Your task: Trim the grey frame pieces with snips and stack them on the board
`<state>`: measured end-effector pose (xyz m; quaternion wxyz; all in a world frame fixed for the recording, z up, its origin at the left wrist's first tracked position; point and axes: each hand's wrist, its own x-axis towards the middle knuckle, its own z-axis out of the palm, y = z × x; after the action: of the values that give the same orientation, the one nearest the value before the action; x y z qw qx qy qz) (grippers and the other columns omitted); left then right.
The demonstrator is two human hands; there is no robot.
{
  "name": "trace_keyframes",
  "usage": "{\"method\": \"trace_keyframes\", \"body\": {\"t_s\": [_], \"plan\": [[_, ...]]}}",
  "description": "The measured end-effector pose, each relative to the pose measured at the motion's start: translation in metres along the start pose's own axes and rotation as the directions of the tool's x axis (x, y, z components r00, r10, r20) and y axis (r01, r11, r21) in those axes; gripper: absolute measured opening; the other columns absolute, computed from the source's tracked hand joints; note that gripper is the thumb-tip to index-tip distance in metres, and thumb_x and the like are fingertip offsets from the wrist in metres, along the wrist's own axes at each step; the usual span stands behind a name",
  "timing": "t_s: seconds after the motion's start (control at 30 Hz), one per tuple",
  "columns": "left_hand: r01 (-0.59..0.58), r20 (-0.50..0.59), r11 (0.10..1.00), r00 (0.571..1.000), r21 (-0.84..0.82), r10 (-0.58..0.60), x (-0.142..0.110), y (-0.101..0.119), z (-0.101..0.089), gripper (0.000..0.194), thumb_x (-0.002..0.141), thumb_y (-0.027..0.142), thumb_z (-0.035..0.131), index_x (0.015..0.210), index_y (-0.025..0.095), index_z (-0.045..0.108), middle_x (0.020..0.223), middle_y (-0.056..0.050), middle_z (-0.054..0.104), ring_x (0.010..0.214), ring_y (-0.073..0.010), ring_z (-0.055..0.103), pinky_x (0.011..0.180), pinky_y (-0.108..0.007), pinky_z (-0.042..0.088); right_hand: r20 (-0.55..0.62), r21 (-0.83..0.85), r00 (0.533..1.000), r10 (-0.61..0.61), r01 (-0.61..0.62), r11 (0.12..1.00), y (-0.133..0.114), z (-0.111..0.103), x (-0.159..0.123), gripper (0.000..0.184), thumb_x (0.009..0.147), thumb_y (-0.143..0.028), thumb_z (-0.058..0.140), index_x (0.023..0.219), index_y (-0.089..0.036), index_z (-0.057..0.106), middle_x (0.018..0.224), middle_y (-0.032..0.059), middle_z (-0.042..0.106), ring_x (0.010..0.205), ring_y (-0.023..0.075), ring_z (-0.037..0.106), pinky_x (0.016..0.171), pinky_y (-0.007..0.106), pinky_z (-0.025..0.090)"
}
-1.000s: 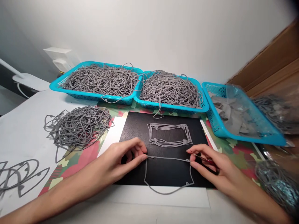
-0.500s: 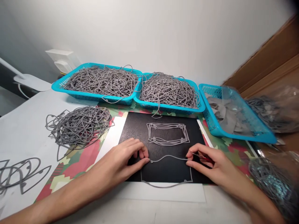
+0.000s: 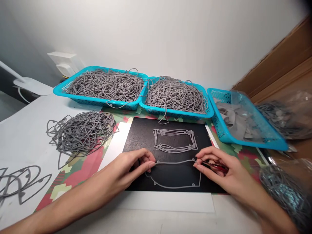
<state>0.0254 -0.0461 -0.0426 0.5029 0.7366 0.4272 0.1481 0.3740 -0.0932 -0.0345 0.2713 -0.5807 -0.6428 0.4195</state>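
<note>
A thin grey rubber gasket (image 3: 172, 163), a loop with small eyelets, is stretched between my hands over a black board (image 3: 136, 130). My left hand (image 3: 140, 162) pinches its far left corner between thumb and fingers. At the far right corner, my right hand (image 3: 214, 162) pinches it too, and a slim tool with red on it (image 3: 220, 168), possibly tweezers, is tucked in the same palm. The near side of the loop sags in a curve over the board. Beyond it lies a neat stack of similar gaskets (image 3: 175, 150), roughly rectangular.
Two blue baskets (image 3: 97, 99) at the back are heaped with grey gaskets. A third basket (image 3: 243, 141) on the right has flat grey scraps and clear plastic. A tangled gasket pile (image 3: 83, 133) and looser gaskets (image 3: 24, 178) lie left. Plastic bags (image 3: 285, 191) stand right.
The gasket has moved slightly away from me, and its far side has straightened from a wavy line. Its near side has lifted from the board's front edge onto the black area.
</note>
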Motion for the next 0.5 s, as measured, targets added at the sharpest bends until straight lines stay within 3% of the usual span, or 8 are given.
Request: {"method": "trace_keyframes", "body": {"t_s": [0.13,0.3,0.5], "plan": [[-0.033,-0.007,0.999,0.999,0.043,0.033,-0.0001,0.0039,-0.0020,0.028,0.112,0.050,0.069,0.106,0.024,0.077,0.088,0.001,0.074,0.076,-0.0150,0.063,0.063,-0.025,0.043,-0.005,-0.016,1.000,-0.005,0.005,1.000,-0.0019,0.0009,0.0000,0.032,0.108,-0.055,0.075,0.124,-0.028,0.068,0.100,0.0036,0.083,0.089,0.0180,0.080,0.078,0.023,0.063],[-0.109,-0.030,0.988,0.993,0.111,0.113,-0.0017,0.0104,-0.0026,0.032,0.118,0.047,0.057,0.104,0.025,0.075,0.097,0.000,0.075,0.082,-0.0151,0.065,0.067,-0.025,0.045,0.009,0.023,1.000,0.010,-0.010,1.000,-0.0031,0.0005,-0.0013,0.032,0.112,-0.056,0.068,0.128,-0.029,0.064,0.104,0.0059,0.085,0.101,0.0230,0.085,0.087,0.028,0.066],[-0.147,-0.060,0.976,0.986,0.162,0.159,-0.0009,0.0051,0.0001,0.030,0.120,0.044,0.054,0.109,0.026,0.076,0.105,-0.002,0.075,0.092,-0.0174,0.067,0.077,-0.026,0.048,-0.011,-0.017,1.000,-0.013,0.013,1.000,0.0003,0.0010,-0.0009,0.029,0.113,-0.053,0.068,0.129,-0.028,0.066,0.102,0.0043,0.085,0.097,0.0208,0.085,0.085,0.027,0.065]]}}
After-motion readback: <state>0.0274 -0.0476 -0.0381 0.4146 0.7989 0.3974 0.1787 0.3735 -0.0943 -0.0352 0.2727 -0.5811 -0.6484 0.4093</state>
